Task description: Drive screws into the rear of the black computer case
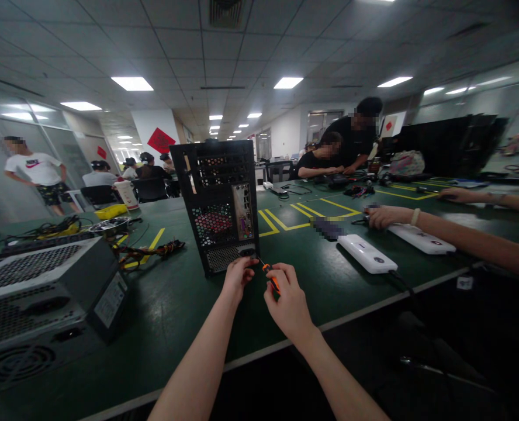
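A black computer case (181,204) stands upright on the green table, its back panel with ports and perforated grilles facing me. My right hand (288,298) grips a small orange and black screwdriver (272,278), its thin shaft pointing up and left at the case's lower right edge. Close to the screwdriver's tip, my left hand (237,278) has its fingers pinched together at the power supply area on the bottom of the back panel. Whatever may be between those fingertips is too small to tell.
Metal power supply units (44,304) sit at the left, with a bundle of cables (154,250) behind them. White power banks (367,254) lie to the right near another person's hand (384,217). Yellow tape (286,219) marks the green table (172,333); co-workers stand and sit beyond.
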A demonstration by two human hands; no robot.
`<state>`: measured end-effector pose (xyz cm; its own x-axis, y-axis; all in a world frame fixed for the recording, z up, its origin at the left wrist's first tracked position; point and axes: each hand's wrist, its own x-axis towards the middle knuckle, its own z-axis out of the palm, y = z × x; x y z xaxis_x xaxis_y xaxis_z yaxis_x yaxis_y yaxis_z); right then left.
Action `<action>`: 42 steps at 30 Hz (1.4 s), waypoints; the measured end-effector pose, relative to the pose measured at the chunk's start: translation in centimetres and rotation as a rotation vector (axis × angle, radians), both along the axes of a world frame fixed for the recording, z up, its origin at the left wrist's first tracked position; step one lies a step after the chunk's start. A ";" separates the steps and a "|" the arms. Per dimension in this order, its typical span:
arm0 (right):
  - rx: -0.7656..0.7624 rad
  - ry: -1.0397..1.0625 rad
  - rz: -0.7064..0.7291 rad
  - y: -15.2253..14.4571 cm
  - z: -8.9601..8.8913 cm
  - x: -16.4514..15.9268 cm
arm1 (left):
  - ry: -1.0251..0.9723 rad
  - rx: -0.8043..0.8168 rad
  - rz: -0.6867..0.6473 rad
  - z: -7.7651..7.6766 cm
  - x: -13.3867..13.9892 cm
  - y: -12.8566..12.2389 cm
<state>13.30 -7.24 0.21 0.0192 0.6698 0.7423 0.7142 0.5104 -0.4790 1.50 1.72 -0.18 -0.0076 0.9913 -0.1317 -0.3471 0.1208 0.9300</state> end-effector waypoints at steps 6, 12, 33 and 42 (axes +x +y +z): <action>-0.017 -0.022 -0.066 -0.1 -0.3 0.4 | 0.028 -0.030 0.037 -0.1 -0.1 0.1; -0.032 -0.066 -0.070 -0.1 0.0 0.3 | 0.094 -0.014 0.080 0.1 -0.2 -0.3; -0.087 -0.106 -0.142 -0.1 0.0 0.2 | 0.515 0.128 0.084 -0.4 0.0 -0.1; -0.135 -0.085 -0.133 0.0 0.4 0.5 | 0.653 0.214 0.108 -1.8 -0.3 0.7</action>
